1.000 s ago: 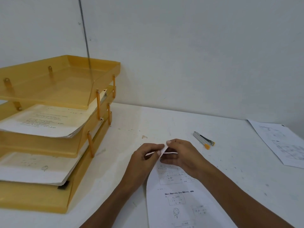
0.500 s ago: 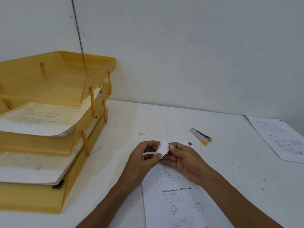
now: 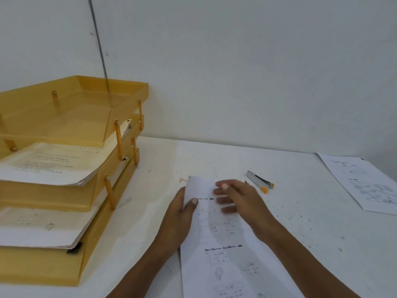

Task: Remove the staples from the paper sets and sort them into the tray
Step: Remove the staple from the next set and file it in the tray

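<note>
While the left hand (image 3: pixel 178 216) is pinching the left edge of the white printed paper set (image 3: pixel 223 265) on the white table (image 3: pixel 322 233), the blurred right hand (image 3: pixel 242 201) is resting straight fingers over it; the yellow three-tier plastic tray (image 3: pixel 129 83) is standing leftward, nearer the left hand.

paper: white printed paper set (image 3: pixel 225 259) flat on white table (image 3: pixel 300 229), top end near the hands
left hand (image 3: pixel 179 218): grips the set's left edge, thumb on top
right hand (image 3: pixel 241 201): blurred, fingers straight and spread over the top page
tray: three-tier amber plastic tray (image 3: pixel 43 274) at left, paper stacks in middle and bottom tiers
tool: slim silver metal tool with orange tip (image 3: pixel 258 181), just beyond right hand
far right: loose white printed sheet (image 3: pixel 365 183)
</note>
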Demonstrator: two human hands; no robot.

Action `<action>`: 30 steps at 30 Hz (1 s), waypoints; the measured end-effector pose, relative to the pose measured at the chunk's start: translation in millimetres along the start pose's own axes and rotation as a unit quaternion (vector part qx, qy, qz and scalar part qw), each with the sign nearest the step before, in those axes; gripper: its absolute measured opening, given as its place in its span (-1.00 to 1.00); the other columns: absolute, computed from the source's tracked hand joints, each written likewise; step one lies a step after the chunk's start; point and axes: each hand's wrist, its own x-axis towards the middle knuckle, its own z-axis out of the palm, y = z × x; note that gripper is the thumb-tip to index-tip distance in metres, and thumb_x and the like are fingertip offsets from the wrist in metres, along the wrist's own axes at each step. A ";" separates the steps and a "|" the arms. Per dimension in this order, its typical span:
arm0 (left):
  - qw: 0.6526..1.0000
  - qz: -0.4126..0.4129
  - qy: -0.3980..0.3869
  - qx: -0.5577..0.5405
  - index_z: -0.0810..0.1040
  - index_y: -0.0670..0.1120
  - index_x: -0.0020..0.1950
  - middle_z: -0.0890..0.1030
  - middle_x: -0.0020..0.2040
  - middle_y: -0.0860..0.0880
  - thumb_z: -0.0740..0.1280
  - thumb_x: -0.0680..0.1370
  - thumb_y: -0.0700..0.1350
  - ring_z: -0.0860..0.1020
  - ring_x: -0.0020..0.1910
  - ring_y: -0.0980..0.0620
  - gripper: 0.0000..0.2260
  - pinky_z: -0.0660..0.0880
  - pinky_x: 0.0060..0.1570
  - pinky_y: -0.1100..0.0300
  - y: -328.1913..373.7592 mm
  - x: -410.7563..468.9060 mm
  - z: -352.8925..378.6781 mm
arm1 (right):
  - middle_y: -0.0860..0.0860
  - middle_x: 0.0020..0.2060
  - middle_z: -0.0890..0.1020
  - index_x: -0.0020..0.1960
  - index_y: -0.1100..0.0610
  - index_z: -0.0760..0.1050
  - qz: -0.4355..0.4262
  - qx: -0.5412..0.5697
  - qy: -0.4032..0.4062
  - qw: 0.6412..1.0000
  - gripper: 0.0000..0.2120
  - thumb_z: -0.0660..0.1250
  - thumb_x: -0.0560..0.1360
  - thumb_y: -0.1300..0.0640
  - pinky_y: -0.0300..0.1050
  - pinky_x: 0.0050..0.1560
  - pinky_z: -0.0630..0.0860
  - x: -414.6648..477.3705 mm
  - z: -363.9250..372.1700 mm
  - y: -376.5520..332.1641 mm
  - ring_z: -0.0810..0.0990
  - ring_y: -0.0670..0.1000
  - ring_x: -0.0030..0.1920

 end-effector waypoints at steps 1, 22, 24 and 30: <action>0.999 -0.019 0.013 -0.032 0.51 0.15 0.32 0.68 0.18 0.10 0.25 0.69 -0.08 0.68 0.11 0.07 -0.77 0.64 0.17 0.03 2.6 0.8 -2.3 | -0.01 0.02 0.69 0.21 0.02 0.57 -0.037 -0.067 0.082 0.994 -0.82 0.28 0.65 0.08 -0.01 0.01 0.62 -0.2 -4.2 0.5 0.66 0.08 0.02; 0.993 0.111 -0.001 -0.036 0.56 0.07 0.33 0.72 0.15 0.14 0.28 0.67 -0.04 0.71 0.07 0.09 -0.76 0.67 -0.10 0.20 86.5 -5.1 -27.7 | -0.09 0.13 0.71 0.30 -0.03 0.53 -0.182 0.116 0.095 0.972 -0.74 0.28 0.63 0.13 -0.08 -0.05 0.68 -38.5 -36.2 -34.6 0.72 -0.02 0.08; 0.995 0.098 0.005 -0.014 0.53 0.09 0.36 0.70 0.18 0.14 0.29 0.66 -0.01 0.70 0.11 0.08 -0.74 0.69 -0.02 0.12 73.1 -7.8 -24.5 | -0.10 0.14 0.70 0.29 -0.07 0.52 -0.160 0.096 0.098 0.977 -0.75 0.28 0.64 0.11 0.00 0.03 0.68 -40.3 -31.6 -21.6 0.70 -0.02 0.11; 0.997 0.070 0.017 0.025 0.45 0.10 0.41 0.65 0.23 0.14 0.22 0.70 -0.08 0.66 0.15 0.14 -0.72 0.66 -0.02 0.25 58.3 -10.5 -20.5 | -0.12 0.07 0.72 0.19 -0.11 0.55 -0.129 0.042 0.122 0.983 -0.76 0.23 0.67 0.17 -0.01 0.13 0.62 -43.6 -21.3 -10.2 0.69 -0.07 0.11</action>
